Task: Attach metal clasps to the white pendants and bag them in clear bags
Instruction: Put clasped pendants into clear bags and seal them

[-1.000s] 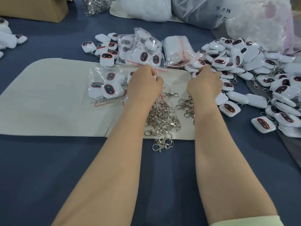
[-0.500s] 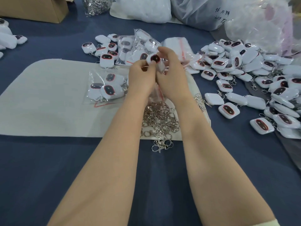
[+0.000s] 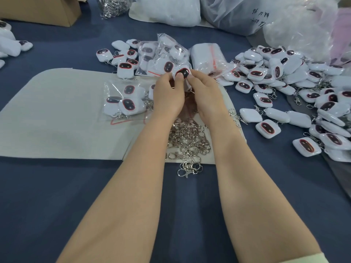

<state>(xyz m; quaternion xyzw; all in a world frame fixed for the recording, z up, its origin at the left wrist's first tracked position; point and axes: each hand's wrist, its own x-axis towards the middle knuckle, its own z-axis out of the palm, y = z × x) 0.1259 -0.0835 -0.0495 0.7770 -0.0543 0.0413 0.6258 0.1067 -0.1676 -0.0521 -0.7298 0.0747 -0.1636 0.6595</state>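
A white pendant (image 3: pixel 182 72) with a dark red-rimmed oval is pinched between my left hand (image 3: pixel 168 93) and my right hand (image 3: pixel 206 92), both raised above the beige mat (image 3: pixel 62 118). A clear bag seems to hang below the hands, mostly hidden. Under my wrists lies a heap of metal clasps (image 3: pixel 188 141). Loose white pendants (image 3: pixel 296 88) are piled to the right. A filled clear bag (image 3: pixel 125 103) lies left of my left hand, and more filled bags (image 3: pixel 161 56) sit behind it.
A stack of empty clear bags (image 3: pixel 207 56) lies behind my hands. A cardboard box (image 3: pixel 43 10) stands at the back left, a clump of clasps (image 3: pixel 114 6) and large plastic sacks (image 3: pixel 237 12) at the back. More pendants (image 3: pixel 9 46) lie at the far left.
My right hand left the pile on the right and joined my left hand at the centre. Both hands now hold a pendant up where earlier they rested apart on the mat.
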